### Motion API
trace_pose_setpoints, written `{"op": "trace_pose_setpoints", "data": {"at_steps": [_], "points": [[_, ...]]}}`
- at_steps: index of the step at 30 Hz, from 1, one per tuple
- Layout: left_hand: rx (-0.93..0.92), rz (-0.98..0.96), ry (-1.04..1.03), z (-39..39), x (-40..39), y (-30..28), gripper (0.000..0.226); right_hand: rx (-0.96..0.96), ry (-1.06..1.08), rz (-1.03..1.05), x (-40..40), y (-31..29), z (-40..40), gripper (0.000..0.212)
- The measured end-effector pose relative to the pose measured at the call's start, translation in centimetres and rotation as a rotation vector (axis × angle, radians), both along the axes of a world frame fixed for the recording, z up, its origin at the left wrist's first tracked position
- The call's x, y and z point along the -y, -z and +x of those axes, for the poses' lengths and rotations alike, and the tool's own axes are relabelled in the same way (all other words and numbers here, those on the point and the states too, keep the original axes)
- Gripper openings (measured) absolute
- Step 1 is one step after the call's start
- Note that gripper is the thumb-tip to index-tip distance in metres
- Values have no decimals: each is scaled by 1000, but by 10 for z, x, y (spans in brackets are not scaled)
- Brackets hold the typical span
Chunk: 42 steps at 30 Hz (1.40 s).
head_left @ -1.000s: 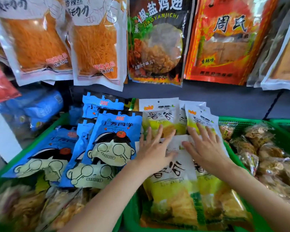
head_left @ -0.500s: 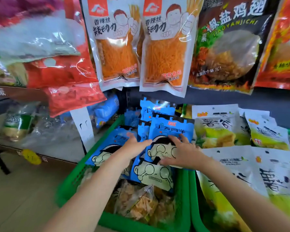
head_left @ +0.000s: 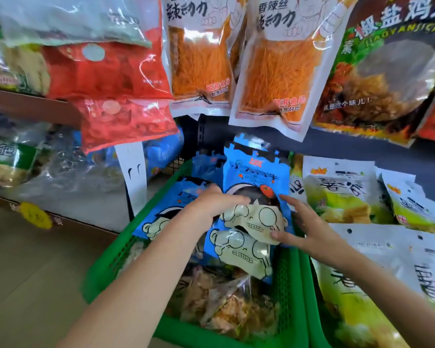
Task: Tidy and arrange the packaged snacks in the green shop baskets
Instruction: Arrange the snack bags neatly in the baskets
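A green basket [head_left: 121, 249] at centre holds several blue cartoon-face snack packets and clear bags of crisps [head_left: 231, 302] at its front. My left hand [head_left: 209, 208] grips the left edge of the topmost blue packet [head_left: 256, 177], fingers curled over its face. At the packet's right edge is my right hand [head_left: 307, 227], thumb pressed on the lower right corner and fingers spread along the side. A second blue packet [head_left: 239, 252] lies just below it and a third [head_left: 166, 212] lies to the left. A neighbouring green basket [head_left: 309, 305] holds yellow-green packets [head_left: 337, 194].
Orange strip-snack bags [head_left: 279, 71], a black chicken-wing bag [head_left: 392, 71] and red bags [head_left: 106, 69] hang low over the baskets. A white tag [head_left: 133, 177] hangs left of the basket. Clear bags sit on a lower shelf at left [head_left: 48, 167]. Tiled floor [head_left: 23, 285] lies below left.
My view swung left from the yellow-green packets to the blue ones. Both hands left the yellow-green packets and took hold of the topmost blue packet.
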State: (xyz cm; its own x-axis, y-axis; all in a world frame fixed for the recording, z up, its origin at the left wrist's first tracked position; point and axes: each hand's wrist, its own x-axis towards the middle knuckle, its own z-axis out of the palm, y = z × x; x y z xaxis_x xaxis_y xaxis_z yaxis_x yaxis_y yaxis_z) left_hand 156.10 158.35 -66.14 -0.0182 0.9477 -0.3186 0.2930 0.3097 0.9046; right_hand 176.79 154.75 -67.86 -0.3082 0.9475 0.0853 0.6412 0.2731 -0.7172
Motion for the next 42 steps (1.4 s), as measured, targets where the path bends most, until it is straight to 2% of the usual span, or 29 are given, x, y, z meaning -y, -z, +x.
{"op": "trace_pose_setpoints", "data": {"at_steps": [2, 5, 8, 10, 12, 15, 17, 19, 22, 25, 27, 28, 30, 31, 32, 34, 37, 39, 42], "points": [[99, 0, -65, -12, 1, -12, 85, -123, -22, -58, 3, -4, -9, 88], [212, 5, -139, -30, 3, -22, 85, -504, -86, -263, 6, -14, -30, 68], [172, 175, -207, -43, 6, -25, 52, -753, -43, -333, 0, -19, -58, 39], [105, 342, -227, -51, 7, -26, 51, -849, 61, -302, -6, -22, -79, 30], [28, 432, -231, -60, 8, -28, 61, -860, 176, -253, -17, -22, -95, 26], [-227, 414, -176, -78, 14, -27, 72, -675, 347, -78, -42, -14, -116, 24], [-391, 332, -25, -88, 23, -25, 69, -462, 307, -35, -51, -10, -130, 33], [-494, 255, 133, -96, 32, -18, 62, -285, 177, -93, -54, -8, -140, 42], [-630, 173, 237, -109, 39, -8, 52, -189, 117, -58, -52, -17, -133, 29], [-743, 299, 178, -110, 41, -1, 43, -51, 14, 62, -45, -32, -96, 14], [-742, 436, 200, -99, 49, -2, 35, 240, -235, 8, -35, -36, -70, 17], [-715, 450, 280, -92, 54, -3, 32, 441, -387, -65, -30, -32, -62, 22], [-561, 313, 513, -75, 68, -10, 29, 782, -583, -151, -23, -12, -53, 45], [-472, 186, 624, -67, 75, -15, 30, 872, -603, -151, -20, -1, -54, 55], [-421, 71, 712, -60, 82, -20, 34, 901, -585, -150, -18, 9, -55, 63], [-490, -76, 828, -48, 87, -22, 47, 873, -541, -115, -15, 21, -59, 70], [-835, -145, 936, -27, 94, -16, 62, 866, -528, -51, -6, 25, -63, 67], [-1041, -91, 964, -16, 96, -9, 55, 848, -525, -35, -1, 23, -65, 54], [-1163, -10, 895, -17, 97, -11, 47, 753, -493, 9, 1, 15, -62, 19]]}}
